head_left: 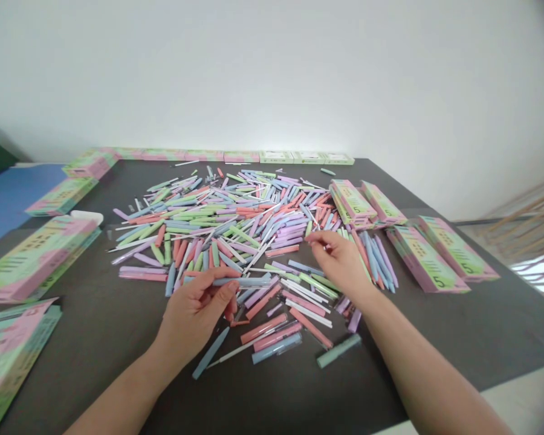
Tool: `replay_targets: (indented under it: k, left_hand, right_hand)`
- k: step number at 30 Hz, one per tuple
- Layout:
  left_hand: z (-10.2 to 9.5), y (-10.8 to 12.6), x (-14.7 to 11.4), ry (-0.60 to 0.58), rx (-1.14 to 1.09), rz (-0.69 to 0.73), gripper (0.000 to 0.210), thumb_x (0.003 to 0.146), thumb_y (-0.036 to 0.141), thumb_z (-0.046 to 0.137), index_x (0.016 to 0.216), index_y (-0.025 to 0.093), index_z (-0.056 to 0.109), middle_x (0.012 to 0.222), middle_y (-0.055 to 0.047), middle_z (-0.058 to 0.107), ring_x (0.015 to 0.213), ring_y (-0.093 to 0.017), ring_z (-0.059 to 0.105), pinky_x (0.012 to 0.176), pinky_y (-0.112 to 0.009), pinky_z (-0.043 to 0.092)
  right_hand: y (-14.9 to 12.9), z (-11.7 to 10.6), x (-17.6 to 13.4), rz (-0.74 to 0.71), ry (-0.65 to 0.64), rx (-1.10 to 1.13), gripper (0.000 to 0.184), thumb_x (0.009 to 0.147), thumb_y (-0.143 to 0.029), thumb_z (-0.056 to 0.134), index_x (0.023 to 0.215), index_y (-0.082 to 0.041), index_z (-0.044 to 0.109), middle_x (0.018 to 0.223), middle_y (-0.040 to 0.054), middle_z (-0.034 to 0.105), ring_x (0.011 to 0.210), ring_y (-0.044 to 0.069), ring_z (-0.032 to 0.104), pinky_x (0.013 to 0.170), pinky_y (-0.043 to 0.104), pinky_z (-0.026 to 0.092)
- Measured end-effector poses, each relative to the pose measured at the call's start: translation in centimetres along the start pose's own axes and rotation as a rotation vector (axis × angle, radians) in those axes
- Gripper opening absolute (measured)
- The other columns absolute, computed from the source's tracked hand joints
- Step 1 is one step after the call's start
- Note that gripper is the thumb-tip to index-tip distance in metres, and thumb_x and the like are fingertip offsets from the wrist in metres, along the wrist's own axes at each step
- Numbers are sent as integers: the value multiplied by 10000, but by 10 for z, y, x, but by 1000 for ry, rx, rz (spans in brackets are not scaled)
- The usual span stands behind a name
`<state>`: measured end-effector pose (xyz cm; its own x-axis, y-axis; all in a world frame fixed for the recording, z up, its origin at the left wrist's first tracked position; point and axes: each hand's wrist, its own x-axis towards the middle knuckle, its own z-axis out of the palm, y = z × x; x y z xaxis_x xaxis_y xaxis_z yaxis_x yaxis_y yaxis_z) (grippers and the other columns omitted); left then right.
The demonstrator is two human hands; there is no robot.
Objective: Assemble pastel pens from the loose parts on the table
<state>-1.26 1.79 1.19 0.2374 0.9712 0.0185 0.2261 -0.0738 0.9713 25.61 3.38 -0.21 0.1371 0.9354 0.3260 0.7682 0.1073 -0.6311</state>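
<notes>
My left hand (204, 302) is closed, with thumb and fingers pinching a blue pen barrel (249, 282) that points to the right. My right hand (338, 257) has its fingertips pressed together over the right side of the pile; whatever they hold is too small to make out. Between and beyond the hands spreads a big pile of pen parts (236, 211) in blue, purple, green and coral, mixed with thin white refills. Closer to me lie a blue barrel (211, 353), a blue cap (276, 348), a grey-green cap (339, 351) and several coral pieces.
Pink and green printed boxes stand along the left side (40, 254), in a row at the back edge (204, 155) and in stacks at the right (428, 260). A white wall rises behind the dark table (457, 326). A blue surface (22, 193) adjoins at the left.
</notes>
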Motion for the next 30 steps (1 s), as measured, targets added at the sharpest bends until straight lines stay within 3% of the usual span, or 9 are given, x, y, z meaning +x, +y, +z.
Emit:
replay_targets:
  k: [2,7,12,18,25,30]
  left_hand:
    - [0,0,0,-2,0,-3,193,840,287,587,955,139,631,500,49,601,427,-106,574,453,-194,469]
    - [0,-4,0,-12,8,18,188,850,290,581,957,141,623,493,50,595,417,-107,567,446,-201,460]
    - [-2,-6,2,-12,11,31,197,857,300,583,974,147,624,494,47,598,420,-117,576,453,-216,469]
    - [0,-1,-1,23,19,29,176,856,291,589,954,152,636,489,54,596,415,-107,565,456,-204,462]
    - [0,-3,0,14,32,46,176,853,282,588,958,152,643,485,50,599,411,-109,566,444,-200,461]
    - [-2,-5,1,0,46,48,178,861,281,582,971,153,638,492,48,604,418,-109,574,448,-197,470]
  right_hand:
    - [25,-11,14,122,65,-213,290,829,-168,478,944,-168,745,948,74,751,867,213,680,812,323,500]
    - [56,-32,26,198,73,-377,355,795,-149,454,974,-131,760,1003,130,748,931,265,678,851,362,474]
    - [54,-36,21,209,-64,-480,280,798,-241,520,883,-181,780,862,88,767,829,255,693,738,319,466]
    - [48,-32,19,171,-217,-544,259,811,-298,555,832,-174,781,818,102,759,760,246,680,658,309,433]
    - [37,-27,16,119,-297,-518,264,848,-276,525,834,-193,775,821,63,756,769,213,673,748,309,456]
    - [36,-29,17,114,-287,-484,256,845,-240,523,867,-195,775,856,54,764,807,207,677,780,297,464]
